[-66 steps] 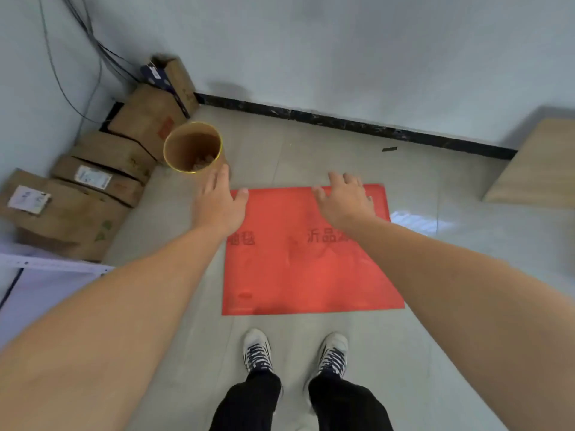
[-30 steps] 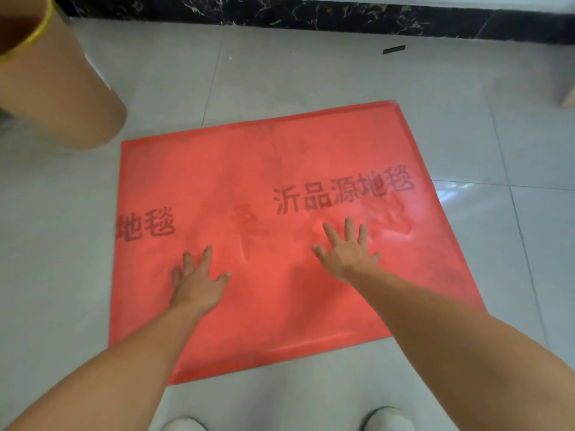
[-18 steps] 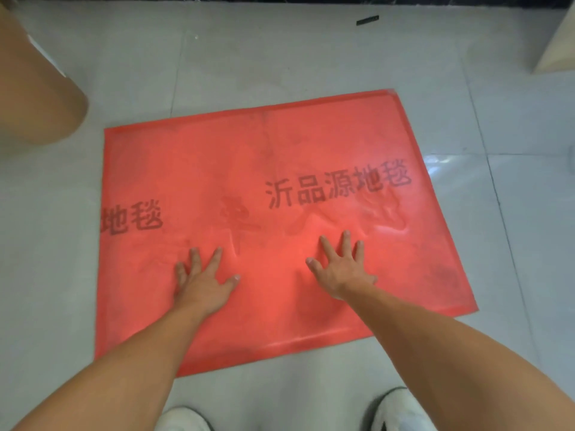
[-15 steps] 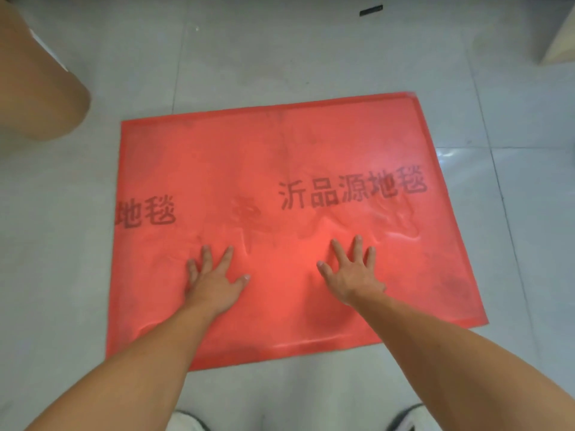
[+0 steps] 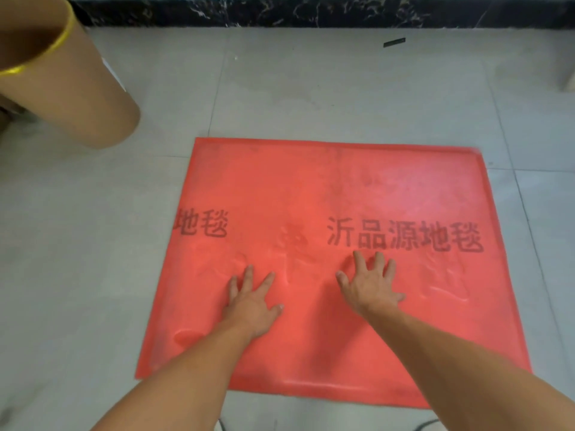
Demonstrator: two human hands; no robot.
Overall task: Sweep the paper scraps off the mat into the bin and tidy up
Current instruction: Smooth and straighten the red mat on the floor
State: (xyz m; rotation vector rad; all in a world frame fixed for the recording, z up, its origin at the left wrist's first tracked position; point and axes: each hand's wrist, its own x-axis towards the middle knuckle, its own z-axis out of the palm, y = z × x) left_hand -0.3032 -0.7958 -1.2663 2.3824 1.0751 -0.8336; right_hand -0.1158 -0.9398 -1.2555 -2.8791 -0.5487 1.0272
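Observation:
A red mat (image 5: 357, 188) with dark printed characters lies flat on the grey tiled floor. My left hand (image 5: 253, 301) rests palm down on its near-middle part, fingers spread. My right hand (image 5: 370, 284) lies flat beside it, just below the printed characters, fingers also apart. Neither hand holds anything. A tan cylindrical bin (image 5: 71, 91) with a yellow rim stands on the floor beyond the mat's far left corner. I see no paper scraps on the mat.
A black marble skirting (image 5: 311, 12) runs along the wall at the far side. A small dark strip (image 5: 394, 42) lies on the tiles near it. A pale board edge (image 5: 569, 73) shows at the far right.
The view has shifted, so the mat now sits further right and lower in frame and more of the bin shows. Both hands stay flat on the mat, slid slightly forward toward the characters.

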